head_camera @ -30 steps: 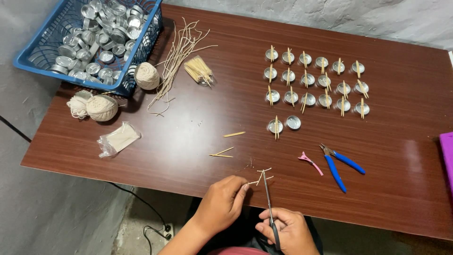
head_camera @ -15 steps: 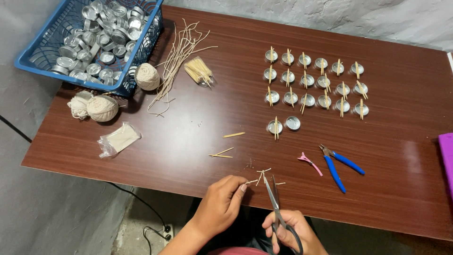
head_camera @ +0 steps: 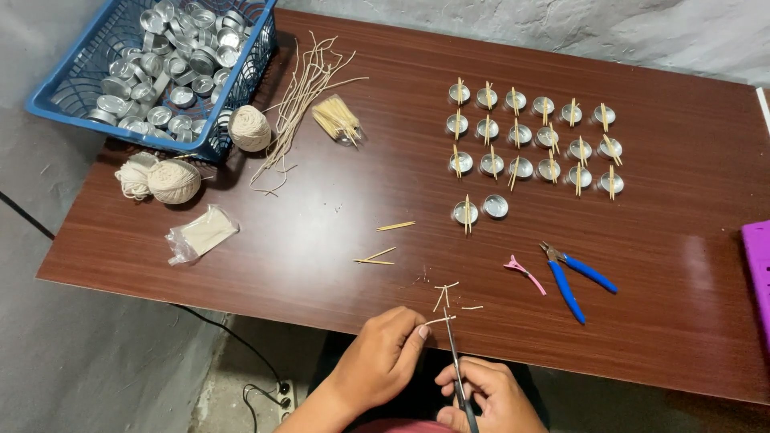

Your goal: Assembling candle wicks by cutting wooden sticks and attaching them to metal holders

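Brown table (head_camera: 337,232) | left hand (head_camera: 383,358) grip pinching wick piece (head_camera: 439,321) | right hand (head_camera: 489,397) grip around scissors (head_camera: 454,353)

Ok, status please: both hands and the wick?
Left hand pinches wick piece. Right hand holds scissors, blades at wick. Cut bits lie just beyond.

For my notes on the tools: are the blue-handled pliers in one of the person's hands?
No, the blue-handled pliers lie on the wooden table, apart from both hands; the right hand holds scissors.
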